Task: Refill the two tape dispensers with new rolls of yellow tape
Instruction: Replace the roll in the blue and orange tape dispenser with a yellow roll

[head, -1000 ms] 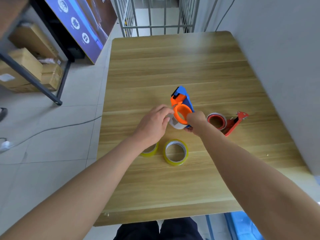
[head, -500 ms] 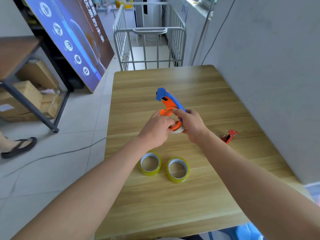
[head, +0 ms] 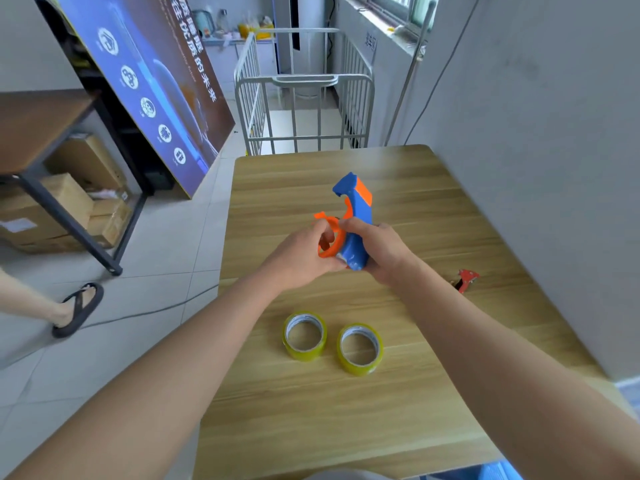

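Above the wooden table (head: 381, 420) I hold a blue and orange tape dispenser (head: 356, 209) upright with both hands. My right hand (head: 381, 251) grips its blue body. My left hand (head: 301, 258) pinches its orange ring, with a finger through the ring. Two new yellow tape rolls lie flat near me, one on the left (head: 305, 336) and one on the right (head: 360, 348). A red dispenser (head: 465, 279) lies at the right, mostly hidden behind my right forearm.
A grey wall runs along the table's right edge. A white metal cage cart (head: 304, 109) stands beyond the far edge. To the left are a leaning poster board (head: 149, 81), a shelf with cardboard boxes (head: 65, 202), a floor cable and another person's sandalled foot (head: 78, 308).
The blue and orange dispenser has been lifted off the table and turned upright. My left hand now has a finger through the orange ring. The view has tilted up.
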Tool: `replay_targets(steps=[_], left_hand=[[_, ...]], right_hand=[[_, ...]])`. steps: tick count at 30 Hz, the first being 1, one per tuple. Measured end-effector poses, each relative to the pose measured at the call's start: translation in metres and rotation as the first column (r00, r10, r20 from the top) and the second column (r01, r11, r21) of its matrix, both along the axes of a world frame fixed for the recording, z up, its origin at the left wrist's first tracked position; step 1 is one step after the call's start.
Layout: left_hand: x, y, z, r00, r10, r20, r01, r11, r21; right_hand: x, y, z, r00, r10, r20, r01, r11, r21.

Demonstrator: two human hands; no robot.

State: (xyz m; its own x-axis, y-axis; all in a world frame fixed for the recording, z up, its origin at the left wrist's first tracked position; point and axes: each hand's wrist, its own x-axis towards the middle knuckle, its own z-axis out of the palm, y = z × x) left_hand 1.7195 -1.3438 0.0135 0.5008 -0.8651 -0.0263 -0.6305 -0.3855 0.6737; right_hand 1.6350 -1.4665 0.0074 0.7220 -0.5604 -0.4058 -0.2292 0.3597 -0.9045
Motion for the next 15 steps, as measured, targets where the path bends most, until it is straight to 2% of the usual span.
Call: replay_targets(steps=[3, 6, 10, 15], left_hand=[[0.001, 0.003, 0.0, 0.987, 0.058, 0.151, -0.047, 0.996, -0.073], [0.006, 0.008, -0.004, 0.971, 0.161, 0.174, -0.132, 0.977, -0.17], [0.008, 0.011, -0.003, 0.962, 0.209, 0.175, -0.172, 0.964, -0.204], [0.012, 0.013, -0.004, 0.935, 0.221, 0.277, -0.169, 0.965, -0.2]], right_hand=[[0.0, 0.003, 0.003, 0.997, 0.066, 0.042, -0.068, 0.997, 0.039], [0.0, 0.004, 0.006, 0.986, 0.102, 0.132, -0.116, 0.988, 0.104], [0.001, 0.01, 0.008, 0.957, 0.118, 0.265, -0.162, 0.975, 0.154], [-0.001, 0.011, 0.008, 0.953, 0.089, 0.289, -0.145, 0.974, 0.177]])
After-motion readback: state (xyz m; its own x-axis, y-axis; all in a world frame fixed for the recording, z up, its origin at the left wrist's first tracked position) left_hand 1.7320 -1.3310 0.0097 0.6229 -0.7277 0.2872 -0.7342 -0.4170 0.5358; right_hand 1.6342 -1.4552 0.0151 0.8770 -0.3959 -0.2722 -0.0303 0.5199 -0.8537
